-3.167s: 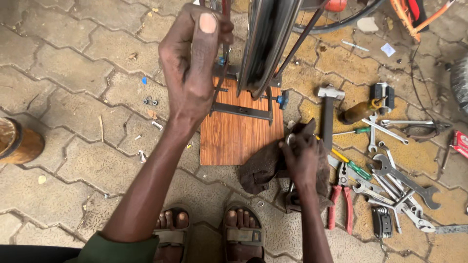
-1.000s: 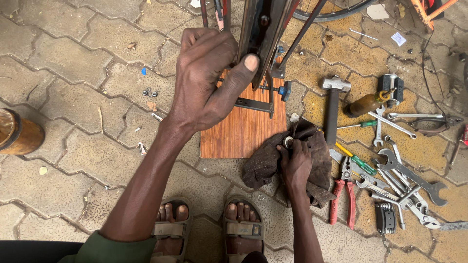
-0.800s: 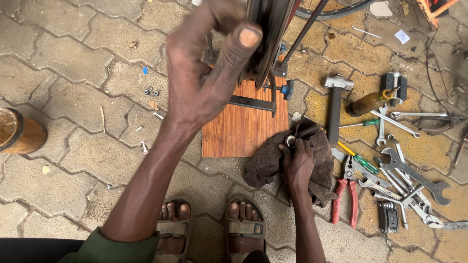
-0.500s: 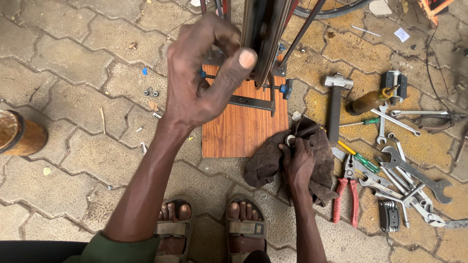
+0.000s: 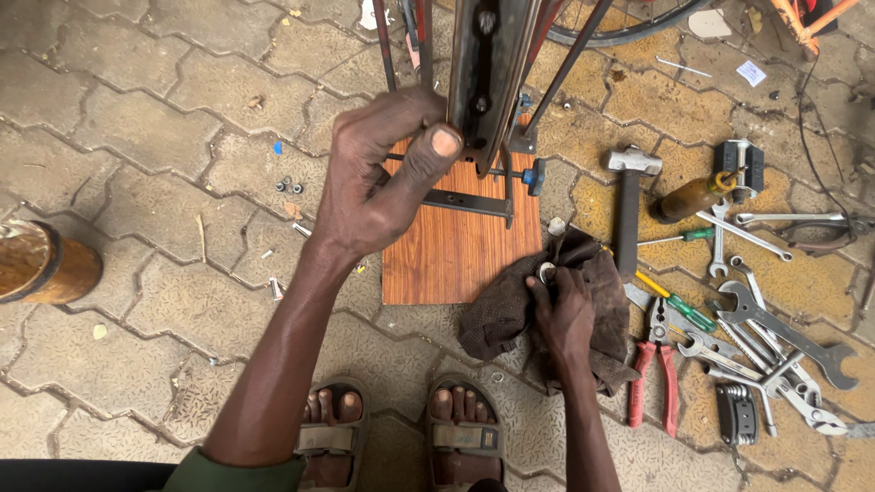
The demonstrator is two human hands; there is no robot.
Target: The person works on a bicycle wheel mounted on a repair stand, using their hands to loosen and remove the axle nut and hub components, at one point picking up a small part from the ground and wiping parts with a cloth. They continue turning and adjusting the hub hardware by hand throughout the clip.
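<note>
Steel part: a narrow dark metal bar is seen standing upright over the wooden board, its long axis running from the board up toward the camera and out of the top edge.
Left hand: the left hand is closed around the near left side of the metal bar; the thumb is pressed flat against the bar's left face, and the other fingers are curled behind it, mostly hidden.
Right hand: the right hand is laid on a dark brown rag on the paving; a small pale ring-shaped part is pinched at the fingertips against the rag.
Key relation: the metal bar lies up and to the left of the right hand, well apart from it; the left hand is the nearer one and is already touching the bar.
Board: a dark flat bracket and a thin rod with a blue knob are seen lying across the wooden board, just below the bar.
Tools to the right: a hammer, red-handled pliers, a green-handled screwdriver and several spanners are spread on the paving.
Packages and labels: a brown bottle with a yellow cap lies beside the hammer; a small white paper scrap lies at top right; its marks are too small to make out.
Left edge: a rusty round tin is partly in view.
</note>
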